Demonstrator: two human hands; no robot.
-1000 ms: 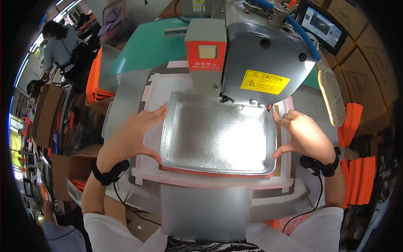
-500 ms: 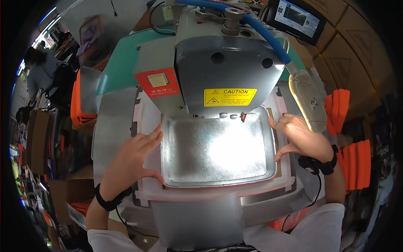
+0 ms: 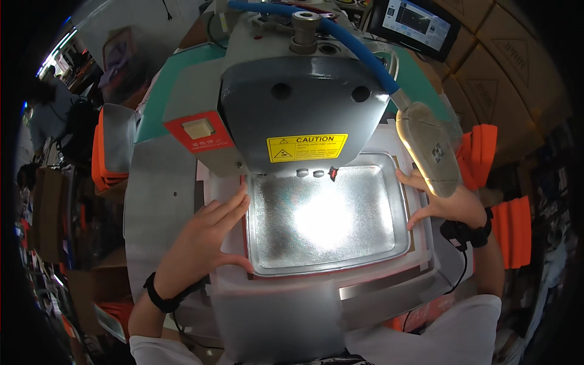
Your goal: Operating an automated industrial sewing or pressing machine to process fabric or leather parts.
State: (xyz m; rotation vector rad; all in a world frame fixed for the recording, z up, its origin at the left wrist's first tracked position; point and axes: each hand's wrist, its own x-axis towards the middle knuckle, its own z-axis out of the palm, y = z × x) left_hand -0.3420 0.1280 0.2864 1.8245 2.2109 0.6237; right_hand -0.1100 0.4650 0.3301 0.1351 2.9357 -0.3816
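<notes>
A silver foil-faced panel [image 3: 274,243] with rounded corners and a raised rim lies flat below the machine head [image 3: 304,115]. Its far edge runs partly under the head, and a bright glare covers its middle. Along its left edge rest the fingers of my left hand [image 3: 213,234], with the thumb spread toward the near left corner. My right hand [image 3: 441,198] is at the right edge, thumb and forefinger apart against the rim, partly behind a clear lit plate [image 3: 429,149]. Both hands are open. Under the panel is a pale taped frame [image 3: 365,277] with a red border.
An emergency stop box [image 3: 198,128] juts out left of the head; a blue hose [image 3: 359,48] runs above. Orange silver-lined pieces [image 3: 106,146] stand at the left, more orange pieces [image 3: 511,231] at the right. A screen [image 3: 413,24] and cartons [image 3: 511,61] are behind.
The view has shifted, putting the machine head further left in the picture. Relative to the head, the panel, its frame and both hands have moved right. My hands keep their spread along the edges.
</notes>
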